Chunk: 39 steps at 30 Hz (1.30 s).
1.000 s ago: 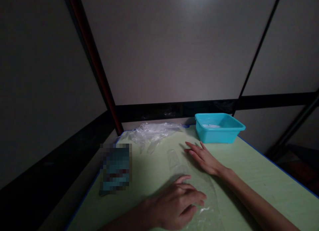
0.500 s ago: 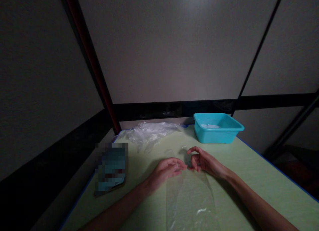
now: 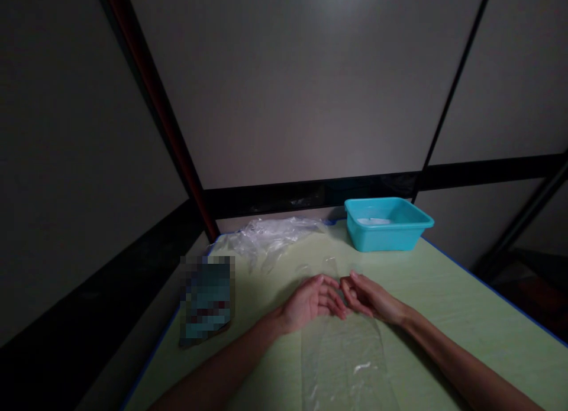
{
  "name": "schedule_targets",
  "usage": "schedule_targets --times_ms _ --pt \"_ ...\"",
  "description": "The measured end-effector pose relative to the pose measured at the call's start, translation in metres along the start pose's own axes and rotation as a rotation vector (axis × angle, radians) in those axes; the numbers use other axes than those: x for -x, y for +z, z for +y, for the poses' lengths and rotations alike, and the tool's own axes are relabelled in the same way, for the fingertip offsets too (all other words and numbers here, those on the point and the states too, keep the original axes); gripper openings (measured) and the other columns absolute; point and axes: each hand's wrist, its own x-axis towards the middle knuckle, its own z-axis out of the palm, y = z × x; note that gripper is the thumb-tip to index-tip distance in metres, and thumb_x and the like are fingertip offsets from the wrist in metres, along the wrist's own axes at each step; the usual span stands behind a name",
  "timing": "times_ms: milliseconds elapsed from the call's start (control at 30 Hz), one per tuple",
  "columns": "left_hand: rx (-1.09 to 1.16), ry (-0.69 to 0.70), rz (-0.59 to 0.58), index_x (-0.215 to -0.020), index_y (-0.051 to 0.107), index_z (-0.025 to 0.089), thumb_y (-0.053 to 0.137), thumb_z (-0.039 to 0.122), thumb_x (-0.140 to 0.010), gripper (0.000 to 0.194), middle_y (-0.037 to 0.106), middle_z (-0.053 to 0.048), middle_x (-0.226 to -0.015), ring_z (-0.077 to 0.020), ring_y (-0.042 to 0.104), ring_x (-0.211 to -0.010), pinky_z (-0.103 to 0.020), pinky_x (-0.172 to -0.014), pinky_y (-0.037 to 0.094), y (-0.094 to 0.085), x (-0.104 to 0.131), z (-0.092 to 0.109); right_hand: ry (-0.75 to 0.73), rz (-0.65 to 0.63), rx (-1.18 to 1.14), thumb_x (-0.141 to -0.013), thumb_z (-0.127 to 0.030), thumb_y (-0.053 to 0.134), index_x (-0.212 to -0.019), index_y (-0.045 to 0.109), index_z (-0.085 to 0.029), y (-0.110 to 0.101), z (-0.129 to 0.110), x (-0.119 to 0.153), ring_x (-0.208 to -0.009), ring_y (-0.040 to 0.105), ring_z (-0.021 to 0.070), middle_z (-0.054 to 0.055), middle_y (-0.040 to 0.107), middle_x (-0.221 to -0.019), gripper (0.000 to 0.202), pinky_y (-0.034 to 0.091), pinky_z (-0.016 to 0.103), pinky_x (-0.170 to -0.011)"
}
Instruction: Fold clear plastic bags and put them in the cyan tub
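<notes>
A clear plastic bag [image 3: 344,361] lies flat on the table in front of me, its two handle-like strips reaching away past my hands. My left hand [image 3: 313,304] is over the bag's upper left part, palm turned inward, fingers loosely bent and apart. Close beside it, my right hand [image 3: 366,295] has its fingers curled together at the bag's upper part, seemingly pinching the thin film. The fingertips of both hands nearly meet. Because the film is see-through, exact contact is hard to make out.
A turquoise plastic basin [image 3: 388,236] with something white inside stands at the back right. Crumpled clear plastic bags [image 3: 275,236] lie at the back left. A blurred-out flat object [image 3: 207,301] sits at the left edge of the pale green table [image 3: 444,304]. Wall panels rise behind.
My left hand has rolled so its palm shows more, with fingers bent downward. My right hand's raised, spread fingers have curled in. The view has shifted slightly.
</notes>
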Motion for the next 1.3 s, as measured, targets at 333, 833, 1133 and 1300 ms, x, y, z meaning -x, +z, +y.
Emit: schedule_targets --times_ms 333,833,1133,1300 --pt "0.12 0.076 0.013 -0.09 0.055 0.008 0.035 0.049 -0.083 0.046 0.062 -0.011 -0.073 -0.0221 0.059 -0.07 -0.037 -0.073 0.036 -0.001 0.002 0.029 -0.025 0.011 -0.199 -0.081 -0.061 0.027 -0.059 0.044 -0.017 -0.004 -0.017 0.004 -0.028 0.012 0.0041 -0.011 0.03 -0.031 0.052 0.036 0.02 -0.042" --pt "-0.048 -0.082 -0.061 -0.089 0.055 0.011 0.034 0.063 -0.076 0.057 0.053 -0.003 -0.057 -0.0108 0.046 -0.048 -0.021 -0.049 0.029 -0.009 -0.002 0.012 0.005 0.058 0.046 -0.081 -0.056 0.036 -0.05 0.044 -0.017 0.001 0.005 0.006 -0.03 0.022 0.0049 -0.01 0.03 -0.03 0.051 0.043 0.024 -0.055" --pt "0.114 0.05 -0.023 -0.088 0.056 0.011 0.027 0.06 -0.079 0.058 0.052 -0.001 -0.055 -0.0119 0.046 -0.049 -0.039 -0.075 0.037 -0.006 0.006 0.037 -0.092 0.099 -0.332 -0.083 -0.058 0.027 -0.054 0.041 -0.019 -0.005 -0.014 0.008 -0.027 0.011 0.0041 -0.012 0.028 -0.029 0.051 0.045 0.027 -0.056" --pt "0.104 0.001 -0.064 -0.089 0.057 0.011 0.027 0.061 -0.079 0.06 0.051 -0.001 -0.054 -0.0114 0.044 -0.048 -0.043 -0.079 0.036 -0.008 0.008 0.035 -0.01 -0.008 -0.266 -0.081 -0.061 0.027 -0.057 0.045 -0.018 -0.006 -0.013 0.011 -0.027 0.012 0.0041 -0.012 0.031 -0.03 0.053 0.046 0.031 -0.063"
